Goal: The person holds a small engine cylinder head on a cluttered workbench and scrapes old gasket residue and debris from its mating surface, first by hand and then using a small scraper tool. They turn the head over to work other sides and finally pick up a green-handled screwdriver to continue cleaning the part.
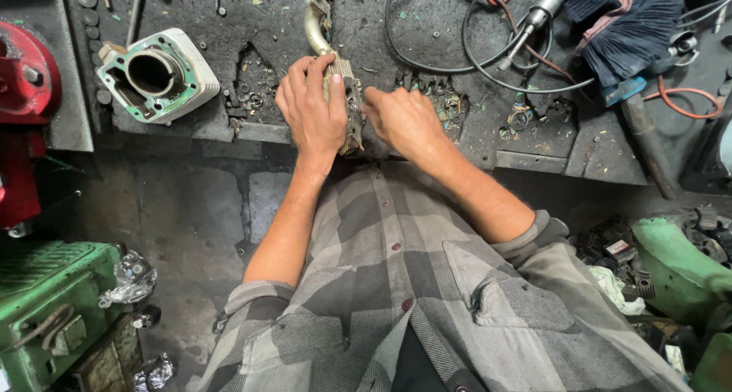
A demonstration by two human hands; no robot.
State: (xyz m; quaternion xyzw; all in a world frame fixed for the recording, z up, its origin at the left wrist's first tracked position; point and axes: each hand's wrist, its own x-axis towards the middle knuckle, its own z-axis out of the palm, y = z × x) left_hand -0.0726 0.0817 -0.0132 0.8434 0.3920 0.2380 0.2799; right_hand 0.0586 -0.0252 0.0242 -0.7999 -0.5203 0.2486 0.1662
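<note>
My left hand (313,110) is wrapped over a finned metal engine part (352,110) that stands on edge on the dark workbench (427,33). A curved metal pipe (314,27) rises from the part's far end. My right hand (404,121) is pressed against the part's right side, its fingers closed on it; the fingertips are hidden behind the part. Both forearms reach out from grey checked sleeves.
A finned cylinder with a green gasket (156,75) lies at the left of the bench. Black cables (473,49), a brush (633,26) and small loose nuts lie to the right. A red machine (23,87) stands far left, green metal boxes (46,308) below left.
</note>
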